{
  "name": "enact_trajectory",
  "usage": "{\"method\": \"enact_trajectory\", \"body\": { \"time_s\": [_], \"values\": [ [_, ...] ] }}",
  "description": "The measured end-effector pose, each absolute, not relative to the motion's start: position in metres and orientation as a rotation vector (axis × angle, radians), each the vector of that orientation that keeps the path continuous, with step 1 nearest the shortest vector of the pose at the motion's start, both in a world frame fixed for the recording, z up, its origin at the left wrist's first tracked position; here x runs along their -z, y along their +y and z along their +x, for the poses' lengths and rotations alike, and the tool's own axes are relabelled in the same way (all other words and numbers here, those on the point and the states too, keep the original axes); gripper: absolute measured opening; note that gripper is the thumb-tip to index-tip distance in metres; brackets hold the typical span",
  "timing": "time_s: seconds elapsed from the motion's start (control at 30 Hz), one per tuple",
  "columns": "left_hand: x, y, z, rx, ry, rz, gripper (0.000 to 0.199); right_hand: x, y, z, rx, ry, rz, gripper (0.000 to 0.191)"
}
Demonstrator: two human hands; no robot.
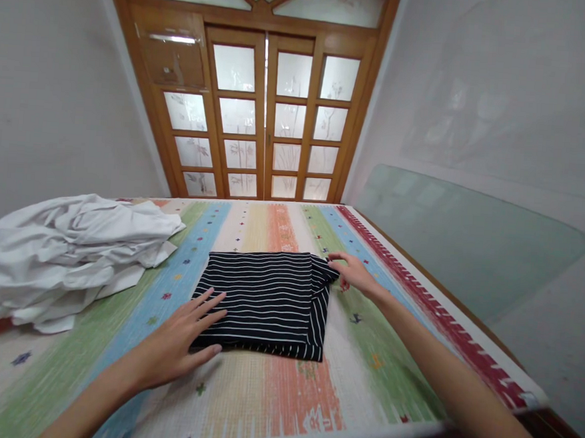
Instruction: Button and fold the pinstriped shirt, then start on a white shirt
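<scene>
A black garment with thin white stripes [261,300] lies folded into a rough rectangle in front of me. Its right end has a narrow strip turned over, with a corner sticking out at the upper right. My left hand [184,337] rests with spread fingers on the garment's lower left edge. At the upper right corner, my right hand [351,273] has its fingers closed on the protruding bit of black fabric. Which kind of garment it is, the folds hide.
A heap of crumpled white cloth [70,250] lies on the left of the bed-like surface, which has a colourful striped cover [289,405]. Wooden doors with glass panes [259,116] stand beyond the far edge. A pale green glass-like panel [452,223] is along the right wall.
</scene>
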State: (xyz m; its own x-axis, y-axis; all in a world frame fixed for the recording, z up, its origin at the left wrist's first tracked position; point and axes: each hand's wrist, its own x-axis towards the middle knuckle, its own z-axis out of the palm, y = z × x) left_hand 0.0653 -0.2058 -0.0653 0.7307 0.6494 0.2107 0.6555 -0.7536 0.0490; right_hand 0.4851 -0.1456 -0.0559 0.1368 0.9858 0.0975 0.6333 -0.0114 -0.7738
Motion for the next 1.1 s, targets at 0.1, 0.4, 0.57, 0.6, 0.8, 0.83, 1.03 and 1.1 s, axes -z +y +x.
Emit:
{"method": "enact_trajectory", "body": {
  "time_s": [0.1,0.4,0.57,0.6,0.8,0.83,1.03,1.1],
  "values": [
    [0.069,-0.212,0.096,0.386,-0.972,-2.972,0.053,0.062,-0.136,0.485,-0.926,-1.442,-1.853,0.026],
    [0.077,-0.220,0.163,0.368,-0.798,-3.114,0.049,0.073,-0.139,0.492,-0.883,-1.722,-1.885,0.036],
    [0.079,-0.221,0.179,0.339,-0.760,-3.128,0.047,0.088,-0.137,0.497,-0.385,-1.947,-1.899,0.035],
    [0.080,-0.221,0.181,0.351,-0.746,-3.130,0.047,0.088,-0.138,0.496,-0.322,-1.957,-1.918,0.032],
    [0.091,-0.223,0.192,0.464,-0.697,-3.109,0.038,0.076,-0.146,0.482,-0.034,-2.057,-2.115,0.049],
    [0.092,-0.224,0.193,0.480,-0.691,-3.099,0.036,0.074,-0.147,0.479,0.050,-2.062,-2.140,0.052],
    [0.102,-0.224,0.194,0.555,-0.661,-3.056,0.030,0.069,-0.123,0.471,0.229,-2.055,-2.077,0.022],
    [0.104,-0.224,0.193,0.550,-0.654,-3.054,0.031,0.069,-0.106,0.470,0.103,-2.003,-2.040,0.023]
  ]
}}
